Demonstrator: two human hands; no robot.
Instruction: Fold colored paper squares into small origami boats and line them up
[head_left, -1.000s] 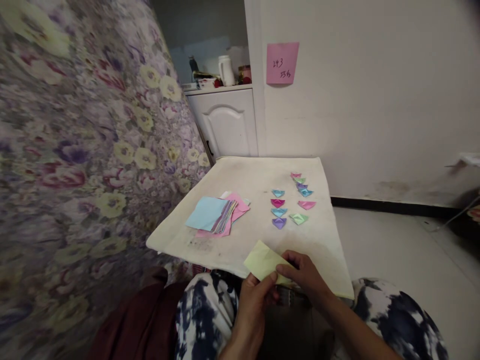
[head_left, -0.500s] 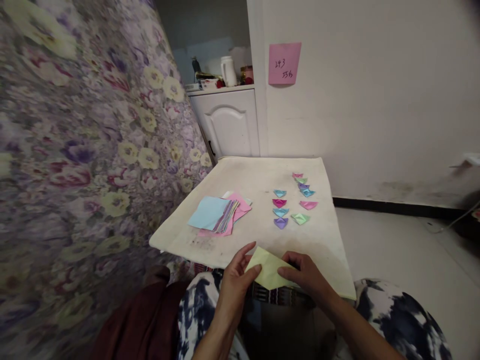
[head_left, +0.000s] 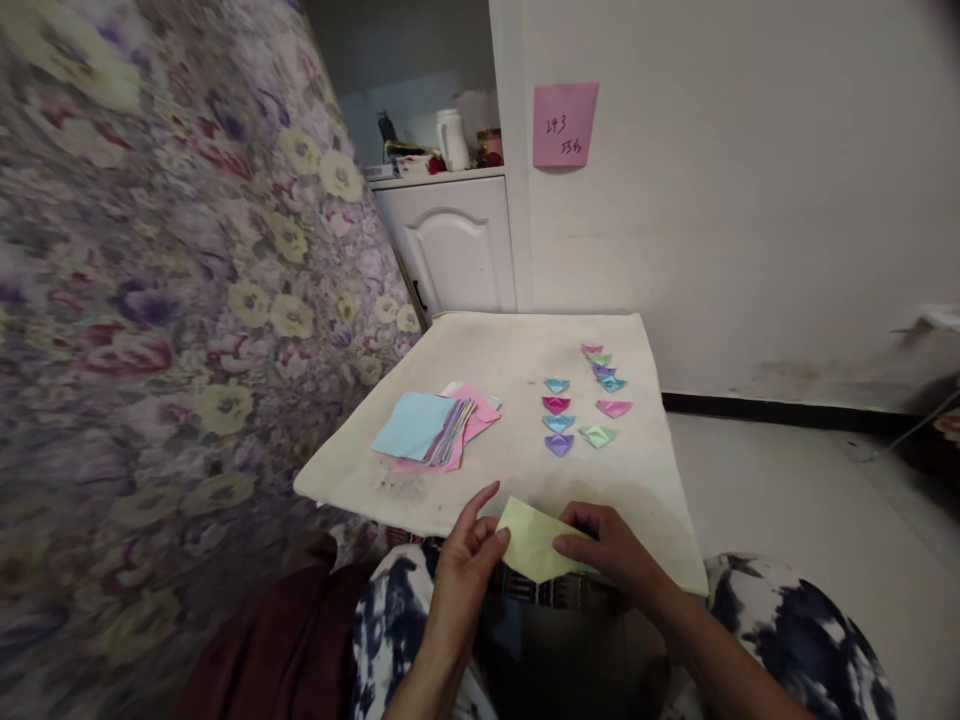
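counter: just beyond both grips, its near edge under the sheet.
paper stack: unfolded squares, ahead-left of the left grip, well apart; we judge these left to fold.
yellow-green sheet: between the grips, part-folded.
left grip: pinches the sheet's left corner.
right grip: clamps its right side.
folded pieces: about ten done, ahead of the right grip.

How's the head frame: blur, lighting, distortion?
Head view: floral fabric at left smeared and bowed; table centre sharp, small folded shapes crisp; light dim and even, no glare; yellow-green sheet clear in the right hand.
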